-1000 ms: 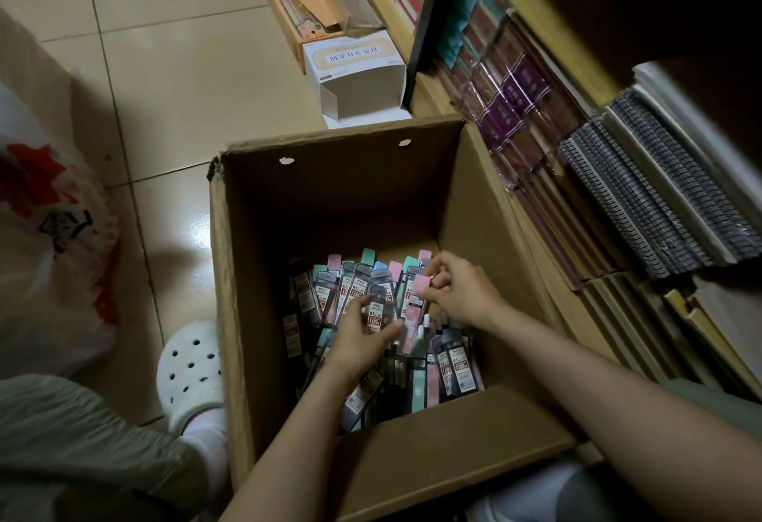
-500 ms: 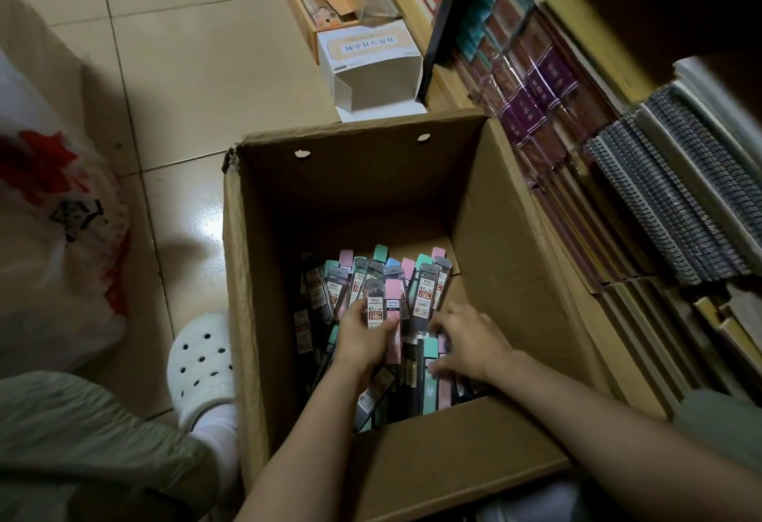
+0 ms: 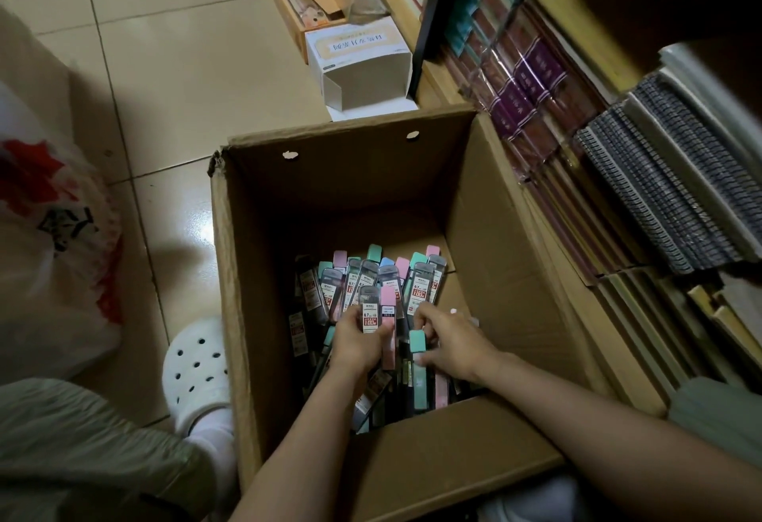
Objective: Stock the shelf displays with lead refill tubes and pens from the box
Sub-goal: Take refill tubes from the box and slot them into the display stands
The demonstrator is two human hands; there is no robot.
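Gathering tubes, we're working deep in the box [image 3: 231, 274]. Our left hand [image 3: 356, 342] is clamping a small bunch of tubes [image 3: 377, 315], fuller than a second ago. Our right hand [image 3: 453, 346], which was up at the far pink caps, is now pinching a teal-capped tube [image 3: 418, 361] nearer us. The shelf [image 3: 618, 175] at right is waiting; we're judging the handful nearly ready.

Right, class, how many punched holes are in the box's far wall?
2, both high on the far wall of the cardboard box: the left hole toward its left corner, the right hole toward its right corner. Leaning tubes may hide lower ones.
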